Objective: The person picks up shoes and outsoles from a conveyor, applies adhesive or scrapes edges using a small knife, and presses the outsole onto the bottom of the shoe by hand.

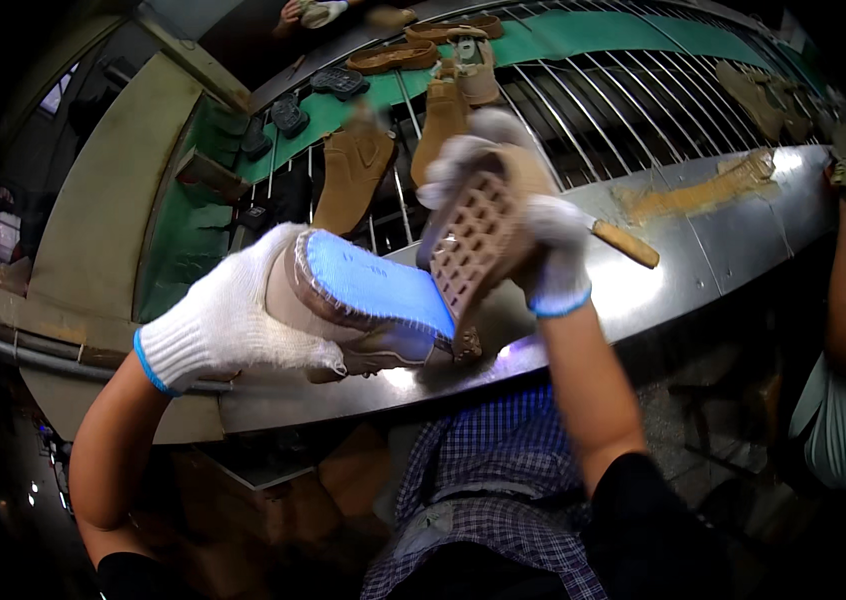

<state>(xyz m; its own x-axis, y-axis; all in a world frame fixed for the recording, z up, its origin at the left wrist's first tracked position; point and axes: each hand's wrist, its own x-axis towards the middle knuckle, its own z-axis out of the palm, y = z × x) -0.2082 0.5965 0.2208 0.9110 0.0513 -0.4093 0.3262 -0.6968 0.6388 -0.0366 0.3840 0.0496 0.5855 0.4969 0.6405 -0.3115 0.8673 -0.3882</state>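
My left hand (228, 315), in a white knit glove with a blue cuff, grips a beige shoe upper (373, 330) by its heel end. The upper is turned bottom up, so its bright blue underside (373, 280) with a stitched rim faces me. In my right hand (561, 240), gloved the same way, is a brown shoe sole (483, 235), its inner lattice of square hollows showing. The sole stands tilted at the toe end of the upper; whether they touch is hard to tell. A wooden handle (626, 244) sticks out beside my right hand; I cannot tell whether it is held.
A metal ledge (683, 260) runs along the near side of a barred conveyor (593, 110) with green strips. Tan boots (353, 175), brown soles (393, 57) and black soles (339, 83) lie on it. Co-workers' hands show at the top and right; a co-worker's arm (841, 270) reaches in.
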